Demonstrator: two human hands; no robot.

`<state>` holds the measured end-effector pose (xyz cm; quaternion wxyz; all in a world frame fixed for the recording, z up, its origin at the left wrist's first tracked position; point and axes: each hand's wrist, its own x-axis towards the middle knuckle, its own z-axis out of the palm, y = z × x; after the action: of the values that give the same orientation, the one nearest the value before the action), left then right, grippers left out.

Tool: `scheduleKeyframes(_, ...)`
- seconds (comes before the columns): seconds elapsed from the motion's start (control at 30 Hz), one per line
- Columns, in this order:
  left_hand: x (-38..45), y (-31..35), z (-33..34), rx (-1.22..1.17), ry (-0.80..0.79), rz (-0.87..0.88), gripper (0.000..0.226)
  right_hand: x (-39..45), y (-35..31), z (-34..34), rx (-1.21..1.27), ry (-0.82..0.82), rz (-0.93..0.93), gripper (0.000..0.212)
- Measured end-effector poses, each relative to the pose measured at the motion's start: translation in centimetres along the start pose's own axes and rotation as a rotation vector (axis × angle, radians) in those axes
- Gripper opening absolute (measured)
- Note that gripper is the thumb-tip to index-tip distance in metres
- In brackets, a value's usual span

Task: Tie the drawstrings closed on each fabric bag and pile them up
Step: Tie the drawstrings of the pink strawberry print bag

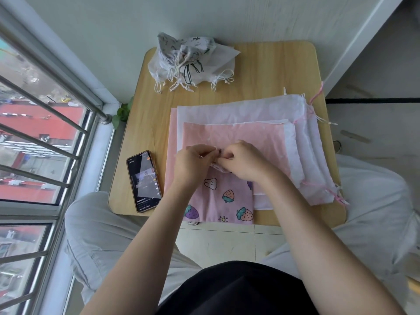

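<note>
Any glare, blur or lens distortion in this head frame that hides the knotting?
Head view: soft daylight, no harsh shadows; wide-angle bending curves the window bars; a glare patch on the phone screen; the fingers cover the strawberry-print bag's drawstring.

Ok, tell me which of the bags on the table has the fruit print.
The pink strawberry bag nearest the person, with both hands at its gathered top. The flat stack beneath it looks plain pink and white; the tied pile is white.

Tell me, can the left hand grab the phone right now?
Probably not yet. The left hand is pinching the strawberry bag strings together with the right hand. The phone lies uncovered just beside it, so it could once it lets go.
</note>
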<state>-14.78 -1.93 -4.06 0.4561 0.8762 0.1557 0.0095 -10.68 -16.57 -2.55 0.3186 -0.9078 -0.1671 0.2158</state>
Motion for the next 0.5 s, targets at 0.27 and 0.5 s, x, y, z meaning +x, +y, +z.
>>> scheduleKeyframes(0.27, 0.2, -0.5, -0.1, 0.202, -0.237, 0.197, 0.015, 1.7, -1.3, -0.7, 0.289, 0.023, 0.032, 0.032)
scheduleKeyframes(0.5, 0.2, -1.0, -0.4, 0.076, -0.184, 0.087, 0.022, 1.7, -2.2, -1.0, 0.579, 0.045, -0.013, 0.014)
